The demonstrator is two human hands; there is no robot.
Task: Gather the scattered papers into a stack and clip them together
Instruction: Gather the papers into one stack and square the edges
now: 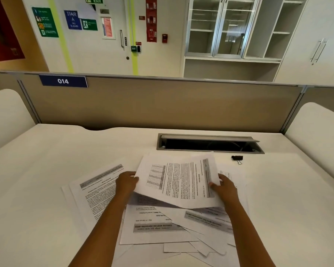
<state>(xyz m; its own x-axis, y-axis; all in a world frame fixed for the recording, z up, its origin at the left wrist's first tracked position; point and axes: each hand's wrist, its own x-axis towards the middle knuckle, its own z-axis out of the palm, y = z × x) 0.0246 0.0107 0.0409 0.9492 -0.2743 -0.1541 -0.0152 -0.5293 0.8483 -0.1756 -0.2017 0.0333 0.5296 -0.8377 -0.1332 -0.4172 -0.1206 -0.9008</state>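
Gathering step in hand. Loose white printed sheets (96, 191) lie far left on the white bench (37, 170); left hand (126, 182) and right hand (223, 186) each pinch an edge of one lifted printed sheet (177, 180) over the overlapping pile (162, 228). Next: square edges, then fetch the small black binder clip (237, 158), far right. Lower pile cut off; text unreadable.

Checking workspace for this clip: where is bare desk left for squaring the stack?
Bare white desk lies left of the printed sheet, up to the beige partition. More lies right of the black binder clip and below the grey cable tray. Centre front is crowded with overlapping papers under both hands.
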